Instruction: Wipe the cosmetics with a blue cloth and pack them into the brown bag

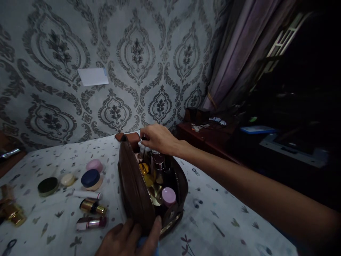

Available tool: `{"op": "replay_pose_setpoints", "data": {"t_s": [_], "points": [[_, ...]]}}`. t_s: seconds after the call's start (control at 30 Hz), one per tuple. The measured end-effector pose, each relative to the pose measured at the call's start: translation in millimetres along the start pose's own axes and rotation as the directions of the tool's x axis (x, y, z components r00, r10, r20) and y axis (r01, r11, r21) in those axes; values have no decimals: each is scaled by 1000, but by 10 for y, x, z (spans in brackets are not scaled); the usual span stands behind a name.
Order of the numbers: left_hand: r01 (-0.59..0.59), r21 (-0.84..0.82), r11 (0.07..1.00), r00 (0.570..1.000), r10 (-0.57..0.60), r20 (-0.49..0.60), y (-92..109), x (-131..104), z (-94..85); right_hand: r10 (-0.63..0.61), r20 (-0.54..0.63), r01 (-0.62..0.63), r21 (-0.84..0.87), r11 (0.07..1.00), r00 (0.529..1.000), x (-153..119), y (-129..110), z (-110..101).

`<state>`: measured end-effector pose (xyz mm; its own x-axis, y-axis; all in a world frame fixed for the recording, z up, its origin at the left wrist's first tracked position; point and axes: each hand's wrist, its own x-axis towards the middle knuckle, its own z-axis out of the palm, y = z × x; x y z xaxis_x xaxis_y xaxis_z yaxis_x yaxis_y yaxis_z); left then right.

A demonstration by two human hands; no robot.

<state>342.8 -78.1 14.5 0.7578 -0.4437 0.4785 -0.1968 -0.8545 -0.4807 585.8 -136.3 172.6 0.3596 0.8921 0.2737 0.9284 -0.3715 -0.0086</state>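
Observation:
An unzipped brown makeup bag (133, 177) stands on the patterned sheet, packed with several cosmetics. Inside are a pink-lidded jar (168, 195), gold-coloured items (156, 195) and a bottle with a shiny dark cap (159, 160). My right hand (160, 138) is at the bag's far end, its fingers curled closed above a white bottle or tube (141, 147); what they pinch is hidden. My left hand (130, 238) grips the bag's near end, its fingers partly cut off by the frame. Something blue (145, 242) shows between thumb and fingers.
Left of the bag lie lipsticks (92, 223), a white tube (87, 194), a blue-lidded jar (90, 179), a pink egg-shaped item (94, 165), small round containers (48, 186) and a gold-capped bottle (14, 213). A dark red table (197, 137) stands beyond, right, by a purple curtain (231, 53).

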Motion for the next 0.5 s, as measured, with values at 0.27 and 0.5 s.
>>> {"op": "replay_pose_setpoints", "data": {"t_s": [0.27, 0.5], "points": [[-11, 13, 1000, 1000, 11, -4, -5, 22, -16, -4, 98, 6, -18, 1000, 995, -7, -24, -23], [-16, -27, 1000, 1000, 17, 20, 8, -3, 9, -88, 136, 89, 0, 996, 987, -1, 26, 9]]}}
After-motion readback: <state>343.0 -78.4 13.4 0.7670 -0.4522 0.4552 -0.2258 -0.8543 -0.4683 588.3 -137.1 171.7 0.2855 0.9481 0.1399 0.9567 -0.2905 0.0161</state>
